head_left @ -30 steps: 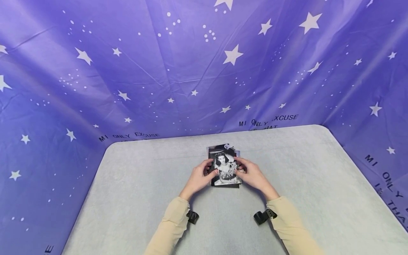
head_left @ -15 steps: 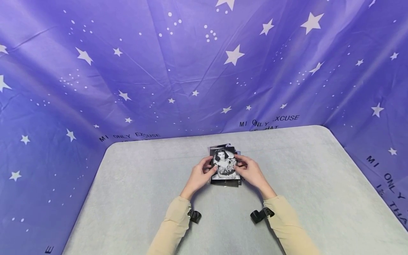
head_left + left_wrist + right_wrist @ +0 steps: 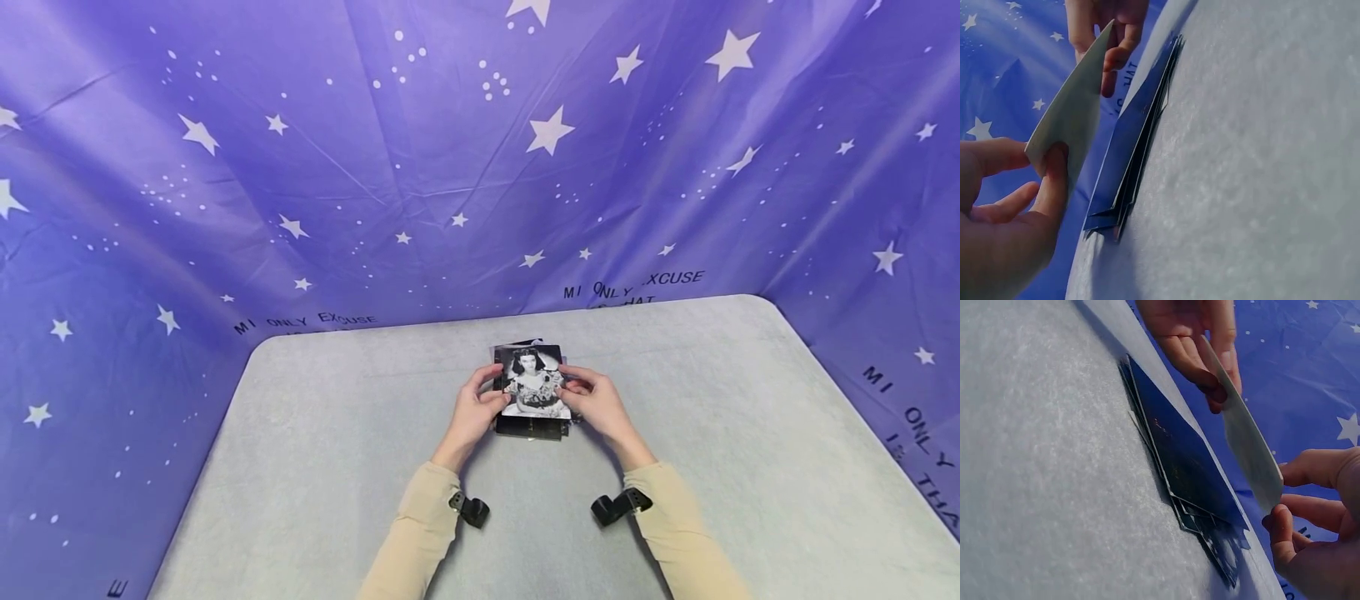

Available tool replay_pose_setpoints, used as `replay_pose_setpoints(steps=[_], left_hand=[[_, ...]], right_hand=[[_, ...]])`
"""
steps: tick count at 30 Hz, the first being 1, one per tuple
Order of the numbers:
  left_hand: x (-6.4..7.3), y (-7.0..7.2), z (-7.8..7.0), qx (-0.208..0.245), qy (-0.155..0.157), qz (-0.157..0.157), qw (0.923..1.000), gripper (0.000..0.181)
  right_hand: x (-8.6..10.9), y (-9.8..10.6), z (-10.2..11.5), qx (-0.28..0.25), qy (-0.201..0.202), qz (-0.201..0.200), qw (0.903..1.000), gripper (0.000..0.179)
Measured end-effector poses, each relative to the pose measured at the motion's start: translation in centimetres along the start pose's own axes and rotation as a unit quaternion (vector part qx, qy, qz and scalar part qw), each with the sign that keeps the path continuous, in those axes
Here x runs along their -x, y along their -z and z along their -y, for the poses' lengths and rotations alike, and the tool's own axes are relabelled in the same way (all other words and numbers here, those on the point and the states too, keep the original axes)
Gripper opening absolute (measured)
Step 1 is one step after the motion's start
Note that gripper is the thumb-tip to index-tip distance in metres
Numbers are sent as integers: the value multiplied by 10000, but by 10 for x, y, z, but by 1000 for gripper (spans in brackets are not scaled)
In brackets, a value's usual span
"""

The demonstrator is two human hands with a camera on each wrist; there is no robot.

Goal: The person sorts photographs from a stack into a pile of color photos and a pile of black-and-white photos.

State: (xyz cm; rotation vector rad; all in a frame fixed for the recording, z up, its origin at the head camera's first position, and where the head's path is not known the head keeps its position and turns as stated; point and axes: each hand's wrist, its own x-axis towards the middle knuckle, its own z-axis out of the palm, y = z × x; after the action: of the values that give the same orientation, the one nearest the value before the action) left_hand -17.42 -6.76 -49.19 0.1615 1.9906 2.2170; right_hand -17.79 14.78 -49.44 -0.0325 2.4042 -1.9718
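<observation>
A black-and-white photo print (image 3: 534,390) of a person in a flowered dress is held up by both hands, picture side up. My left hand (image 3: 471,410) pinches its left edge between thumb and fingers. At the opposite edge my right hand (image 3: 602,408) pinches it likewise. Beneath it, apart from the held print, a loose pile of dark photo prints (image 3: 529,428) lies on the table. The wrist views show the held photo's pale back (image 3: 1079,106) and a gap above the pile (image 3: 1175,456), whose edges are unevenly stacked.
The grey table (image 3: 337,467) has rounded far corners. A purple star-printed cloth (image 3: 420,167) hangs behind it and along both sides. A black strap-on camera sits on each wrist, the left one (image 3: 471,508) and the right one (image 3: 621,507).
The held photo has shifted up the view off the pile, then slightly right, showing more of the dark print below. Both hands keep their hold and move with it.
</observation>
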Motion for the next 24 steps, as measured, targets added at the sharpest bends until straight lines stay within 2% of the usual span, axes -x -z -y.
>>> replay_pose_setpoints(steps=[4,8,13,19,24], left_hand=[[7,-8,-13,30,10,113,9999,54],[8,-17,-13,77,107,274,9995,54],[3,-24,-3,117,121,348,9993,59],[-9,-32,20,289,-6,315,9991,64],[-11,-42,17,282,-42,310,9991,64]], right_hand=[[1,7,-2,-109,28,45,9999,51],[4,15,-5,-388,-20,132,9992,55],[8,25,-7,-533,73,232,9983,56],[10,38,-13,-450,349,438,9974,59],[11,48,-18,-390,378,520,9972,61]])
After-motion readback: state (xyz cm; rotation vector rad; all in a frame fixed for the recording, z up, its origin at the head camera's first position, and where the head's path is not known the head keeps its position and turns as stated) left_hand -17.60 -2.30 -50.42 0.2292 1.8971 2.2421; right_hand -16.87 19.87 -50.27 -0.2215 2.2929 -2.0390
